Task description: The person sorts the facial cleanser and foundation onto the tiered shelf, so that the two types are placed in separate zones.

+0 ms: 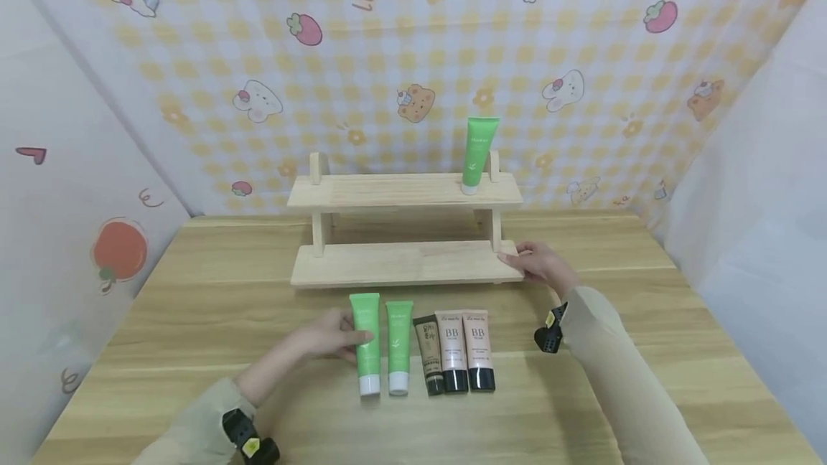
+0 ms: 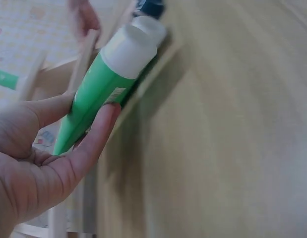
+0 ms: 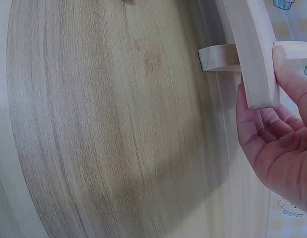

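Observation:
My left hand (image 1: 328, 334) pinches a green tube with a white cap (image 1: 367, 364) between thumb and fingers, cap toward me. In the left wrist view the same tube (image 2: 96, 91) is tilted in the grip. Just right of it is a second green tube (image 1: 399, 343). At the right end of the wooden two-tier shelf (image 1: 400, 264), my right hand (image 1: 541, 264) grips the lower board, thumb on top and fingers beneath, as the right wrist view shows on the board's end (image 3: 260, 84). A third green tube (image 1: 479, 153) stands cap down on the upper tier's right side.
Beside the second green tube are a small dark-capped tube (image 1: 429, 350) and two BB cream tubes (image 1: 452, 350), side by side on the wooden table (image 1: 213, 307). A patterned cloth (image 1: 362, 63) hangs close behind the shelf. White sheets (image 1: 762, 163) flank both sides.

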### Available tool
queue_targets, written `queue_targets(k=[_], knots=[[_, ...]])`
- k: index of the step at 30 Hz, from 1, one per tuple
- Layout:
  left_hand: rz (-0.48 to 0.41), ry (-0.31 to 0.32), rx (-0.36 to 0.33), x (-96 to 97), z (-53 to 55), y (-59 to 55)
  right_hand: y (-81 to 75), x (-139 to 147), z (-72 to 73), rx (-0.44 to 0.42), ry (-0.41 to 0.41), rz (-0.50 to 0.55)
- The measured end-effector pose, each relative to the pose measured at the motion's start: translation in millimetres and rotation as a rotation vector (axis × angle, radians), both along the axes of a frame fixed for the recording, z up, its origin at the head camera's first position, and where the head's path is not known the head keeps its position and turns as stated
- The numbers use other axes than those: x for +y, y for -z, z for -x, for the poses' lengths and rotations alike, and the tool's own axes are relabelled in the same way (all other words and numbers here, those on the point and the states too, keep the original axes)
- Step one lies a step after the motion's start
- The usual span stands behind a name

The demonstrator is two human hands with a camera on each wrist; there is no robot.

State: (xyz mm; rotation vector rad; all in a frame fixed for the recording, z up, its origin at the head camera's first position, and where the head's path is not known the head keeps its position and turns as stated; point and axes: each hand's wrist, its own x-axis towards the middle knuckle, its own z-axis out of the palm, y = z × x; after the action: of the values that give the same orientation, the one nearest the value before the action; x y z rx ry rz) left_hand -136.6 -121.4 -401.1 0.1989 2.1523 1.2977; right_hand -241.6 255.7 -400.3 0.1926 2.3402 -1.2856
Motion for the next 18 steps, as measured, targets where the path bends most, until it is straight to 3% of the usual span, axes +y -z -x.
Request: queue_targets(k=[11, 18], knots=[[0.016, -0.044, 0.064, -4.4, 11.3, -32.4, -4.7, -4.3, -1.4, -0.021, 0.043, 0.017], [0.099, -0.077, 0.100, -3.2, 20.1, -47.1, -5.7, -3.8, -3.0, -0.021, 0.031, 0.009]])
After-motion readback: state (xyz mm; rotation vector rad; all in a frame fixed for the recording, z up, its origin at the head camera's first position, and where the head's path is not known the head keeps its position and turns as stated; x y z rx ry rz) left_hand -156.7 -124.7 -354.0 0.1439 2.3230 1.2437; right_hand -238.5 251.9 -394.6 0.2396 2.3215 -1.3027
